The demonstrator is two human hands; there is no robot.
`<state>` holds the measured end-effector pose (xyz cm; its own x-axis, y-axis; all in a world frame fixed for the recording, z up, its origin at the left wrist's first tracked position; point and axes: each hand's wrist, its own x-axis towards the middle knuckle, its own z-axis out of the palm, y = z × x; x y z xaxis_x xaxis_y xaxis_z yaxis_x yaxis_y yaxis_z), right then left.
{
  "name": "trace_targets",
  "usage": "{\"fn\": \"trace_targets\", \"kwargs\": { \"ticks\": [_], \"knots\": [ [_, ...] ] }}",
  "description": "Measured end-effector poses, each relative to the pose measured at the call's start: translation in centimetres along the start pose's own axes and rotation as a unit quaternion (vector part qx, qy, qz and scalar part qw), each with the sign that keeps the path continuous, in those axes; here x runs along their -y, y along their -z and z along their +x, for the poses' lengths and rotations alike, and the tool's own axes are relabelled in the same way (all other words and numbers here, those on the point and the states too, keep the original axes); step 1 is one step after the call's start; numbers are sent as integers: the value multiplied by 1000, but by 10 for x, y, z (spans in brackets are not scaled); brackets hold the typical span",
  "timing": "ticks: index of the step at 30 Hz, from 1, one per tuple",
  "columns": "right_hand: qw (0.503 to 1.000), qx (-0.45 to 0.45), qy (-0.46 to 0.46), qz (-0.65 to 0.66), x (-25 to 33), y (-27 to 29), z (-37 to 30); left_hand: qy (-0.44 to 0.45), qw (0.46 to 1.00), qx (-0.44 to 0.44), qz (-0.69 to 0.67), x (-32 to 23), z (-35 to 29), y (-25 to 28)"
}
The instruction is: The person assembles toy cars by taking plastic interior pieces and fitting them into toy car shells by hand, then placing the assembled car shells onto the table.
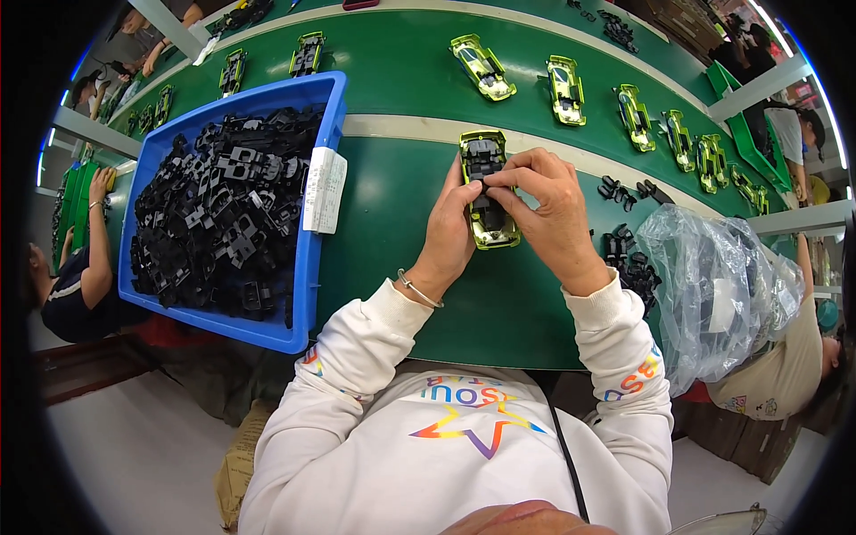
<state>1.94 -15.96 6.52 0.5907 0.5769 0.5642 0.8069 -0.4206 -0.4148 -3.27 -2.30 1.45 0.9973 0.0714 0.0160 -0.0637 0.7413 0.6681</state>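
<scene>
A yellow-green toy car body [493, 234] with black inner parts lies lengthwise in front of me, over the green table. My left hand [452, 227] wraps its left side, with the thumb pressed on the black middle part. From the right, my right hand [551, 209] reaches over the car, its thumb and forefinger pinched together at the black interior. Whatever small piece may be between those fingertips is hidden. Loose small black plastic parts [631, 266] lie on the table just right of my right hand.
A blue bin [308, 294] full of black plastic parts [223, 205] stands on the left, a paper label [325, 190] on its side. A clear plastic bag [704, 276] sits at the right. Several toy cars [566, 89] line the green conveyor [401, 62] beyond. People work on both sides.
</scene>
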Motion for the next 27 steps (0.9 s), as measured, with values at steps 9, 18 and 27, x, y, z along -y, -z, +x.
{"fn": "trace_targets", "kwargs": {
  "ticks": [9,18,27],
  "knots": [
    [866,-29,-338,367,-3,-5,-15,-16,998,-5,59,5,-3,4],
    [879,-3,-319,355,-3,-18,-13,-44,990,-38,128,9,-3,3],
    [843,120,-360,382,-18,-23,4,-50,992,-74,91,7,5,12]
  ]
}}
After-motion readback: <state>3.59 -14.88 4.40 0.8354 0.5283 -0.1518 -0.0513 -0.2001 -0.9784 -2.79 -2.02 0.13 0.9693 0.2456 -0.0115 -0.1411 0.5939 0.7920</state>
